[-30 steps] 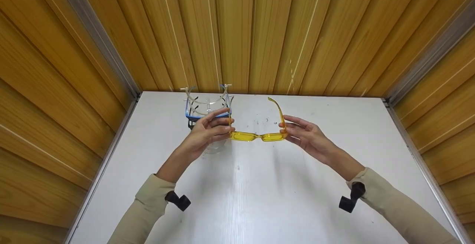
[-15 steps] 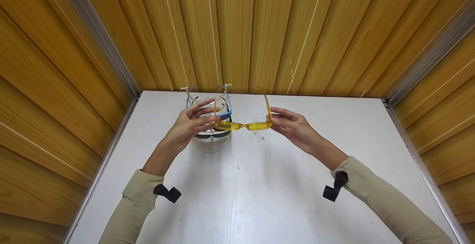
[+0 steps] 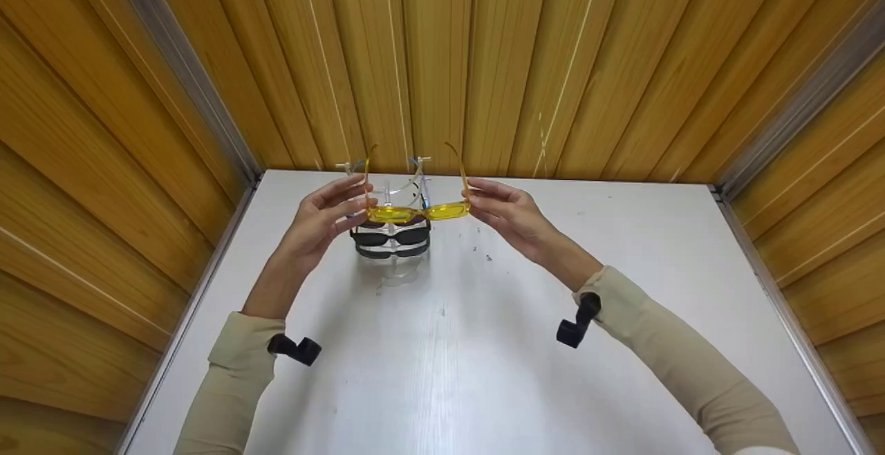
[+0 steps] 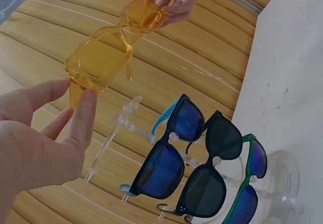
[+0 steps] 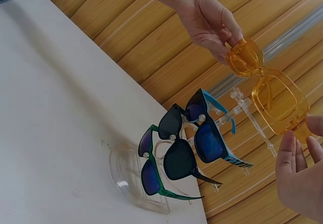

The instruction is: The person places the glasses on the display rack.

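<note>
A pair of yellow translucent sunglasses [image 3: 448,210] is held level with its temples unfolded and pointing away. My left hand [image 3: 317,218] pinches its left end near the hinge, and my right hand [image 3: 508,214] pinches the right end. In the head view the glasses overlap the upper part of a clear display stand [image 5: 119,178]. On that stand hang black sunglasses with blue lenses [image 4: 162,169], black sunglasses with dark lenses [image 4: 206,188] and green-framed sunglasses [image 4: 246,204], one under another. Both wrist views show the yellow pair beside the stand's bare top crossbar [image 4: 108,143].
The stand's round clear base rests on a white table [image 3: 442,372] near its back edge. Wood-patterned panels [image 3: 442,61] rise behind and at both sides, with metal corner strips [image 3: 187,61]. Small dark specks lie on the table right of the stand.
Both hands have carried the yellow sunglasses left and away from the body, from right of the stand to in front of its upper part. The sunglasses on the stand have stayed in place.
</note>
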`<action>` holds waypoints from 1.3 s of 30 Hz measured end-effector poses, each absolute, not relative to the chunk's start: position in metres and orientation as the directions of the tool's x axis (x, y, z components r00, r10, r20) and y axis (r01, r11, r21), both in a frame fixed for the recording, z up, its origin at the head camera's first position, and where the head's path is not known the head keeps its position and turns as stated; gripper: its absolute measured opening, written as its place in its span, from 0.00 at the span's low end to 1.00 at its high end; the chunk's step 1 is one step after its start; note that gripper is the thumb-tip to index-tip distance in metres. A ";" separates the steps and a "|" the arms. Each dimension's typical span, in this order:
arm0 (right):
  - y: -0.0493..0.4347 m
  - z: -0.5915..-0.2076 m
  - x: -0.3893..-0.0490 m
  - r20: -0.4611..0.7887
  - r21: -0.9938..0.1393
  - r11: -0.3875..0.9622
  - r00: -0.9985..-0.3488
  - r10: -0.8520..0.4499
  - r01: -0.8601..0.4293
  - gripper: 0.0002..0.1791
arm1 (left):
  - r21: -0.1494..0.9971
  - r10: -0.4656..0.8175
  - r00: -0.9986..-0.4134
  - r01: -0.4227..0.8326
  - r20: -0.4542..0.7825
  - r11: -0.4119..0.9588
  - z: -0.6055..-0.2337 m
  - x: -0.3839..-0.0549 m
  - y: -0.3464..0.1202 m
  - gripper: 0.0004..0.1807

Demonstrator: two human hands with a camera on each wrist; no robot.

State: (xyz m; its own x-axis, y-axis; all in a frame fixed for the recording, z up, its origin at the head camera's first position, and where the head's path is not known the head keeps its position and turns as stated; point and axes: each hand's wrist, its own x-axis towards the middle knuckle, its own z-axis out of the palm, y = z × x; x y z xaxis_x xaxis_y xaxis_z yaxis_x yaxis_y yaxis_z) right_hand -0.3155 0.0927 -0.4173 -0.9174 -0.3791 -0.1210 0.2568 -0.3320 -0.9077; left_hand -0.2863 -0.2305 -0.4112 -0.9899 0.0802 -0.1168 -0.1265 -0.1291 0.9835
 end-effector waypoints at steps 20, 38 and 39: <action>0.034 -0.432 -0.343 -0.135 -0.935 -0.255 -0.913 -0.386 0.246 0.28 | 0.973 -0.060 -0.990 -0.111 -0.126 -0.204 -0.428 -0.299 -0.268 0.25; 0.029 -0.447 -0.347 -0.170 -0.938 -0.207 -0.888 -0.428 0.279 0.30 | 0.958 -0.085 -0.980 -0.155 -0.179 -0.240 -0.444 -0.314 -0.271 0.24; 0.030 -0.446 -0.347 -0.168 -0.938 -0.205 -0.886 -0.433 0.278 0.30 | 0.958 -0.086 -0.980 -0.156 -0.181 -0.242 -0.444 -0.315 -0.271 0.24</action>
State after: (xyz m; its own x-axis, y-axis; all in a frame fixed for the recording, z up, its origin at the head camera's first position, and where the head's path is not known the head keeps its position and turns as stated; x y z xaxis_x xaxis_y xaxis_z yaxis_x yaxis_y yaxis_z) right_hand -0.3474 0.0295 -0.4463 -0.8857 -0.4328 -0.1681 0.2783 -0.2051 -0.9383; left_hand -0.3147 -0.2709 -0.4438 -0.9797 -0.0857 -0.1813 -0.1561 -0.2416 0.9577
